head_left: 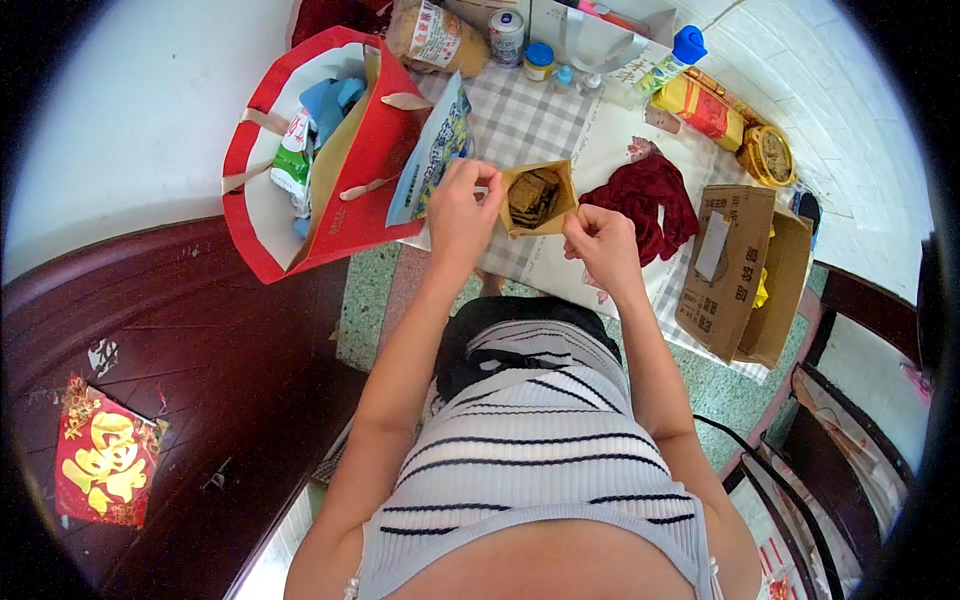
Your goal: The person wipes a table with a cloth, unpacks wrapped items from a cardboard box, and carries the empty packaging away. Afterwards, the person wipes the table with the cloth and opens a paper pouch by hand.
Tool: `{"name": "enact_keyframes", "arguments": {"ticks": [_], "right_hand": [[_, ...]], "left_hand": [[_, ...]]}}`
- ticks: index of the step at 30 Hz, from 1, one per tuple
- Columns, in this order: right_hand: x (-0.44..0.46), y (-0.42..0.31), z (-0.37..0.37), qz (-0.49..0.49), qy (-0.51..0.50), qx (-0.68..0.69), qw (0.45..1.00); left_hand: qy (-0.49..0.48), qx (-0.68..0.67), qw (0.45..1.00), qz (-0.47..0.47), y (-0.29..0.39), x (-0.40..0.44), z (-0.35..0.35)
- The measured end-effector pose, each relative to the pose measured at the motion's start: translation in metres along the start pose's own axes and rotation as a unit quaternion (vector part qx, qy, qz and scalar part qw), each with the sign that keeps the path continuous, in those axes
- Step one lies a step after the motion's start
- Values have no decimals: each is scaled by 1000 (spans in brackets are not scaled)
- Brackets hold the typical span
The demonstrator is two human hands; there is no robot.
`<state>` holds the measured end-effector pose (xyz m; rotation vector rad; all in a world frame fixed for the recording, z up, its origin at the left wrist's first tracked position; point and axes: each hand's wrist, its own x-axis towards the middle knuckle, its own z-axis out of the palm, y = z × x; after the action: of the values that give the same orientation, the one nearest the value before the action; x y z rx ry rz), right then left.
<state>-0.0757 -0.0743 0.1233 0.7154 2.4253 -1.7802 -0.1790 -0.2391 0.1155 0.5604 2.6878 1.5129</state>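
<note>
Between my hands a brown paper bag (pixel 568 185) gapes at the top, with dark brown flat pieces (pixel 533 194) inside. My left hand (pixel 466 205) pinches the bag's left edge, fingers closed. At the lower right corner, my right hand (pixel 603 240) grips the rim between thumb and fingers. Just left of my left hand stands a blue and white printed pouch (pixel 437 150), leaning against a red gift bag (pixel 345 215). Close beyond my right hand lies a crumpled dark red velvet cloth (pixel 650 205).
An open cardboard box (pixel 730 270) stands at the table's right. Along the back are a can (pixel 506 37), a yellow jar with a blue lid (pixel 538 62), a white paper bag (pixel 590 45), a spray can (pixel 672 60) and a gold tin (pixel 767 157). A checked cloth (pixel 490 105) covers the table.
</note>
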Motion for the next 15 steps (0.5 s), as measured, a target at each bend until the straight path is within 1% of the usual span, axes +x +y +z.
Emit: {"name": "enact_keyframes", "arguments": {"ticks": [5, 7, 8, 10, 11, 13, 14, 15], "right_hand": [[1, 3, 0, 6, -4, -8, 1000], [1, 3, 1, 10, -4, -5, 1000], [0, 2, 3, 14, 12, 3, 1000], [-1, 3, 5, 17, 29, 11, 999], [-1, 7, 7, 4, 43, 24, 999], [0, 10, 9, -9, 59, 38, 998], [-1, 11, 9, -18, 60, 39, 997], [-1, 12, 10, -28, 61, 40, 997]], "left_hand": [[-5, -15, 1000, -7, 2, -1, 0], [-91, -34, 992, -86, 2, -3, -4], [-92, -34, 991, -86, -4, -6, -1], [-145, -186, 971, -37, -17, -14, 7], [-146, -186, 971, -37, -17, -18, 6], [-224, -119, 967, 28, -13, -29, 4], [-225, -119, 967, 29, -17, -31, 9], [-220, -118, 968, -4, -25, -37, 20]]}}
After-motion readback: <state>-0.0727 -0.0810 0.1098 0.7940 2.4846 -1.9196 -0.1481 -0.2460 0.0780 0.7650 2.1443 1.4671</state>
